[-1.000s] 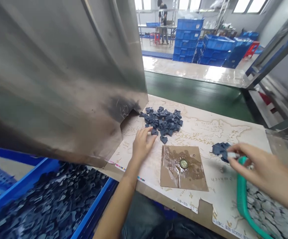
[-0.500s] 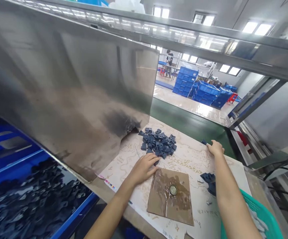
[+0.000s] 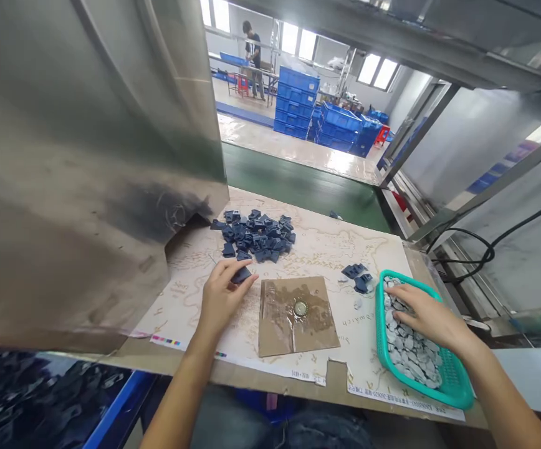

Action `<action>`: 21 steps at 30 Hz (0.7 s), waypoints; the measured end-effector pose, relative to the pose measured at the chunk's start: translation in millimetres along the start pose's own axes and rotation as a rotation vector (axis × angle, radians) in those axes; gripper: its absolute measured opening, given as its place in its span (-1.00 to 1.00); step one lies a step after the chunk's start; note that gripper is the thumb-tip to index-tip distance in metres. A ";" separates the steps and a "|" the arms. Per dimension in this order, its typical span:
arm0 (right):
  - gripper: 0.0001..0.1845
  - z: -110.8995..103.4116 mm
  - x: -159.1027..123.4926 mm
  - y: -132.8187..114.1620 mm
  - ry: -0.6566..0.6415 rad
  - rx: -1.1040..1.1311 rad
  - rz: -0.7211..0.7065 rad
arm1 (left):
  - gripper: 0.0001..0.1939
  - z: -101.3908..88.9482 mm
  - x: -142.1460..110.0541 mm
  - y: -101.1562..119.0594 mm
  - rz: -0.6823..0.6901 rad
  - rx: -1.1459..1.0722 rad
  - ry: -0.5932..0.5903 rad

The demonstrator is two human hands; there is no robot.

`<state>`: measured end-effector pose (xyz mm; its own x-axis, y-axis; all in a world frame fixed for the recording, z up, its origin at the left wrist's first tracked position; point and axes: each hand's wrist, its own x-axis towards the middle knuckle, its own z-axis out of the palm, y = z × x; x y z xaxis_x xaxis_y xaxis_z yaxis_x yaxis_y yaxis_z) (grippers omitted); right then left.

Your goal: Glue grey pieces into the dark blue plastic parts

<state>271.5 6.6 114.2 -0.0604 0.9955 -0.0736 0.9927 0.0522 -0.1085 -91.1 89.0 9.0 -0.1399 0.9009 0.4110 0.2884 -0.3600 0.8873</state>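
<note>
My left hand (image 3: 221,296) pinches a small dark blue plastic piece (image 3: 241,275) between thumb and fingers, just in front of a pile of similar pieces (image 3: 258,236). My right hand (image 3: 432,317) reaches into a green plastic basket (image 3: 383,340), its thumb and fingers apart, fingertips on the small grey-white pieces (image 3: 411,355) inside. Between the hands lies a wet-stained cardboard square (image 3: 275,333) with a small round cap-like dish (image 3: 300,308) on it. Several dark pieces (image 3: 361,280) sit to the left of the basket.
A metal panel (image 3: 111,187) rises at the left. Behind the paper-covered table runs a green conveyor belt (image 3: 298,186), with a small part (image 3: 335,215) at its near edge. A blue bin of dark pieces (image 3: 27,399) stands lower left. A person (image 3: 253,59) works far off near stacked blue crates (image 3: 296,103).
My right hand has left the dark piece at the belt's edge and moved into the basket. My left hand has lifted a dark piece beside the pile. The view has swung right and down.
</note>
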 end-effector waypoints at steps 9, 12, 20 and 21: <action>-0.82 1.8 -4.0 -1.4 0.251 0.253 -0.001 | -0.47 11.9 -51.7 28.3 -0.480 -0.466 0.050; -0.88 2.9 -5.6 -31.8 0.344 0.581 -0.028 | -0.42 20.4 -66.3 27.3 -0.512 -0.559 0.200; -0.85 33.8 -6.3 -133.0 0.051 1.790 -0.095 | -0.52 26.8 -70.5 17.5 -0.433 -0.538 0.352; -0.81 36.1 -5.5 -138.0 -0.013 1.840 -0.054 | -0.51 26.8 -70.3 17.3 -0.438 -0.540 0.352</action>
<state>131.1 -8.9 93.8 -0.0939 0.9948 -0.0396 -0.3664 -0.0716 -0.9277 -50.9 25.9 -10.2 -0.4534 0.8905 -0.0384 -0.3513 -0.1389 0.9259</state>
